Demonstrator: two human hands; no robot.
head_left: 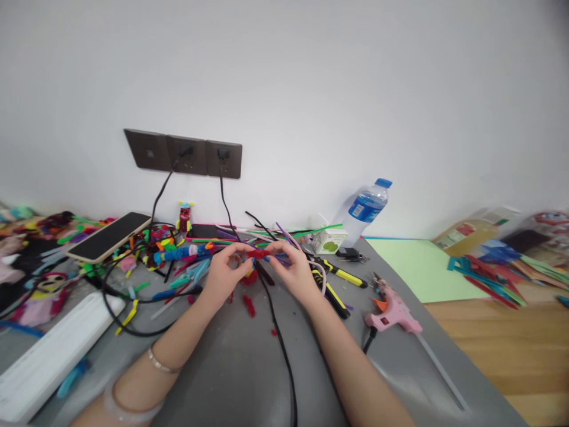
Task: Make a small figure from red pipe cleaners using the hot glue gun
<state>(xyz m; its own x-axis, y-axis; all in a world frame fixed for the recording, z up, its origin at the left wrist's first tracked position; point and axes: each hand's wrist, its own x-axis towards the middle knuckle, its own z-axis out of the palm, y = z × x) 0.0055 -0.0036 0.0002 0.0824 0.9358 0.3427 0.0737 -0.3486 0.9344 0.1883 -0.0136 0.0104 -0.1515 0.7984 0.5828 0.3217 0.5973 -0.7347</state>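
Note:
Above the grey table, a short piece of red pipe cleaner (258, 254) stretches between my two hands. My left hand (226, 270) pinches its left end between thumb and fingers. At the other end, the fingertips of my right hand (291, 270) are closed on it. Just below, partly hidden, is another red fuzzy piece with some yellow. A separate red pipe cleaner piece (249, 306) lies on the table nearer me, with a small red scrap (274, 333) to its right.
Pliers with yellow-black handles (344, 274), a pink glue gun (393, 311) and a water bottle (367, 210) are on the right. Leftward lie a phone (111, 236), a white power strip (57, 356) and colourful pipe cleaners. A black cable (280, 338) runs down the middle.

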